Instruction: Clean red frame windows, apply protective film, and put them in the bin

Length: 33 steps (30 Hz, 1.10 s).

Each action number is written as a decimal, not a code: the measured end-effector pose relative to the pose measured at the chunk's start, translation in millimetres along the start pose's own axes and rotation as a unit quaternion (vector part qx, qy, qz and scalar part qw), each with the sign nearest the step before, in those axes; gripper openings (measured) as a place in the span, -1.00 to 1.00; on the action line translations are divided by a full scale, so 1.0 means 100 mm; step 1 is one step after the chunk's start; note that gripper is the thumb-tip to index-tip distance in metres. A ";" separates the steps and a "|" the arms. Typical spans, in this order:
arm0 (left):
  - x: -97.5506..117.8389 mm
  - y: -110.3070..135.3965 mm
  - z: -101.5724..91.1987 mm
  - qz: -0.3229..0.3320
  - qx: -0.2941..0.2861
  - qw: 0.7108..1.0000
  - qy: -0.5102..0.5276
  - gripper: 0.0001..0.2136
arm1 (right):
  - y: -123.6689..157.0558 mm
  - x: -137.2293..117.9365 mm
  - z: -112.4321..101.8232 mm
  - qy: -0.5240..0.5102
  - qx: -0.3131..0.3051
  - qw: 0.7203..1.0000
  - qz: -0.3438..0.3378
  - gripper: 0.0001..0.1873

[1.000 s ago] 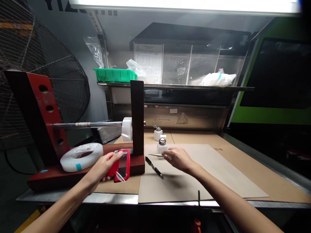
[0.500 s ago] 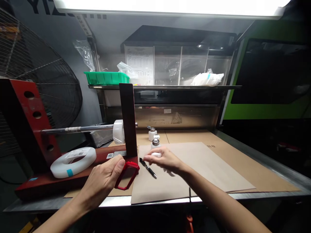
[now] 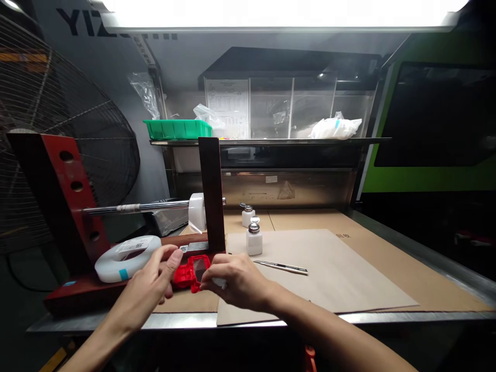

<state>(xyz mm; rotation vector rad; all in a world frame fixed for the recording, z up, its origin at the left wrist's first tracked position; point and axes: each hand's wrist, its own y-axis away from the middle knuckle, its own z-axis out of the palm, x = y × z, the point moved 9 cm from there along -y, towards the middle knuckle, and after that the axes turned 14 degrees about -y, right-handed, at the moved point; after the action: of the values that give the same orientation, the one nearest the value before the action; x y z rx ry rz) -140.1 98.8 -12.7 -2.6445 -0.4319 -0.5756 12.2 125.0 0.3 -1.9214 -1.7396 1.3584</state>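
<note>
My left hand [image 3: 155,279] is closed on a red plastic part [image 3: 184,276], gripping its left end between thumb and fingers. The part has an open, frame-like section on its right. My right hand [image 3: 238,281] touches or nearly touches that frame, its fingers pinched together. Something pale shows under these fingers, too little to name. A slim utility knife [image 3: 287,267] lies on the cardboard sheet [image 3: 329,279], to the right of my right hand. Two white dispenser bottles with metal tops, the front bottle [image 3: 254,243] and the rear bottle [image 3: 248,216], stand behind it.
A red tape stand [image 3: 211,191] rises behind my hands, with a tape roll [image 3: 196,209] on its metal rod. A large clear tape roll [image 3: 108,268] lies on its base. The shelf above carries a green tray [image 3: 178,129] and a white bundle [image 3: 336,128]. A fan [image 3: 77,103] stands left.
My right hand has moved left and down to the red part in my left hand. The utility knife now shows on the cardboard. The pen is now almost wholly hidden. The view has shifted slightly.
</note>
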 end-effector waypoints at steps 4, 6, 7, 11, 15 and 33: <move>-0.12 -0.12 0.15 -0.010 -0.037 0.999 0.039 -0.58 | -0.11 0.12 0.16 -0.067 -0.010 0.997 0.030 -0.85; -0.22 -0.21 0.11 -0.028 -0.011 1.000 0.009 -0.65 | -0.16 0.40 0.08 -0.199 0.063 0.970 0.123 -0.86; -0.26 -0.25 0.07 -0.036 0.003 0.999 -0.011 -0.68 | -0.17 0.58 0.03 -0.254 0.110 0.945 0.175 -0.84; -0.30 -0.34 -0.08 -0.042 0.053 0.995 -0.080 -0.72 | -0.20 1.13 -0.04 -0.330 0.203 0.874 0.294 -0.66; -0.22 -0.35 -0.14 -0.027 0.073 0.991 -0.113 -0.71 | -0.33 1.31 0.12 -0.390 0.188 0.840 0.326 -0.64; -0.12 -0.37 -0.16 -0.028 0.087 0.985 -0.146 -0.74 | -0.34 1.25 0.20 -0.481 0.227 0.768 0.357 -0.63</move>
<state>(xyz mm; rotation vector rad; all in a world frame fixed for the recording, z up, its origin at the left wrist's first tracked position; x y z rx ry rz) -169.3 121.7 6.7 -2.5593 -0.6152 -0.1539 -40.6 235.4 -47.0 -1.7091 -0.6138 3.0872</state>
